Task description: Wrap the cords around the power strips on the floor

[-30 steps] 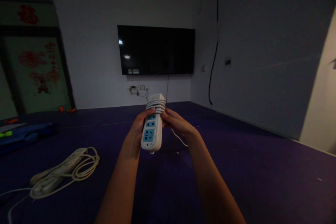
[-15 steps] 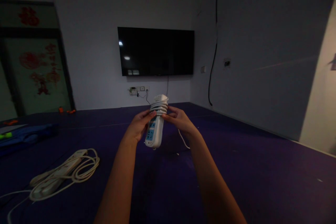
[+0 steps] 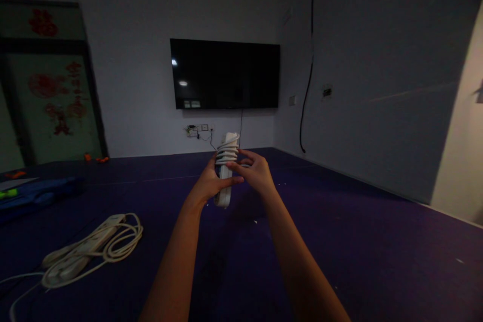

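White power strip [image 3: 223, 198] is held up mid-scene, over the purple floor [image 3: 339, 241], upright w/ a slight tilt. Vs. 1 s ago it's rotated: blue sockets faced the viewer then, now the plain narrow side does & sockets are mostly hidden. L hand [image 3: 207, 184] fingers grasp the strip below the windings; L thumb, earlier on the socket face, now lies across the side, tip pointing R. R hand [image 3: 258, 172] fingers grasp white cord [image 3: 227, 154] at the windings' R side, thumb against strip; exact pinch partly hidden. A short bit of cord shows btwn R thumb & fingers; the tail seen hanging near R before is out of sight. Top loop sits looser, nr the far end. 2nd strip [image 3: 101, 234] w/ loose coils [image 3: 123, 247] lies near L on floor, same as before.
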A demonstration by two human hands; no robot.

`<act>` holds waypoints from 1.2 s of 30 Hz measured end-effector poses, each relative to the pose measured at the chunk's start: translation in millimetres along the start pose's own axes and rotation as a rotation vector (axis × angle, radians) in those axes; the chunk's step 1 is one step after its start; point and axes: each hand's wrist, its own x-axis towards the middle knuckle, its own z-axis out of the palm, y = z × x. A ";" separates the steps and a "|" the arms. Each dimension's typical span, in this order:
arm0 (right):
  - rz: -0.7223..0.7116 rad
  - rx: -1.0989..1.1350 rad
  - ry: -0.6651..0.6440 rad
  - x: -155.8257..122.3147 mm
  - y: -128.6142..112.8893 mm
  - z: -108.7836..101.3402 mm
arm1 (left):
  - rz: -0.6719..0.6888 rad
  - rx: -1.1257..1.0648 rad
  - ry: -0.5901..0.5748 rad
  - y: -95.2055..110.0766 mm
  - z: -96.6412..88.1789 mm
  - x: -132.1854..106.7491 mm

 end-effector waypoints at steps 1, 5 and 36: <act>-0.006 -0.015 0.002 -0.7 -1.0 0.2 | 0.001 0.020 0.022 -2.5 -0.6 1.0; -0.022 -0.053 -0.026 -1.7 -0.8 0.9 | 0.017 0.069 0.111 -6.9 1.0 3.4; 0.013 0.083 -0.054 10.2 26.0 -30.5 | -0.366 -0.670 -0.140 7.7 -16.1 -3.0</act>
